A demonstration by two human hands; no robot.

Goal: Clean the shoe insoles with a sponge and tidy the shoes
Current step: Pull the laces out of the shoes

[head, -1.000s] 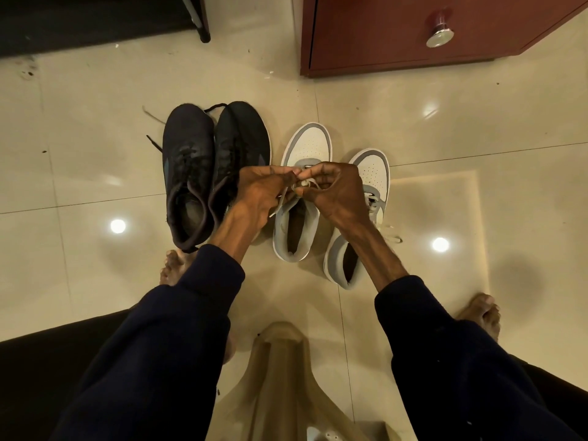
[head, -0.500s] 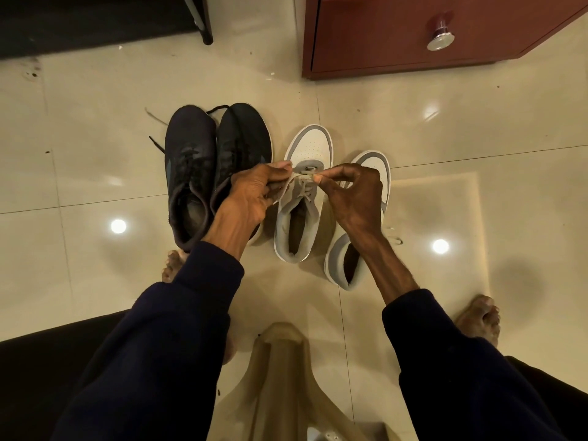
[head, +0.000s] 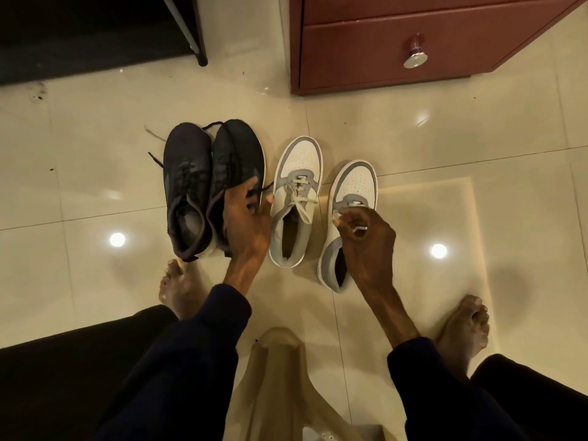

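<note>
One head-worn wide-angle camera, aimed forward and steeply down at the tiled floor. Close in: shoes mid-frame, cabinet at top edge.

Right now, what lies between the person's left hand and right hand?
In the head view, one white-and-grey lace-up sneaker stands upright between the left hand and the right hand, which pinches a white lace.
</note>
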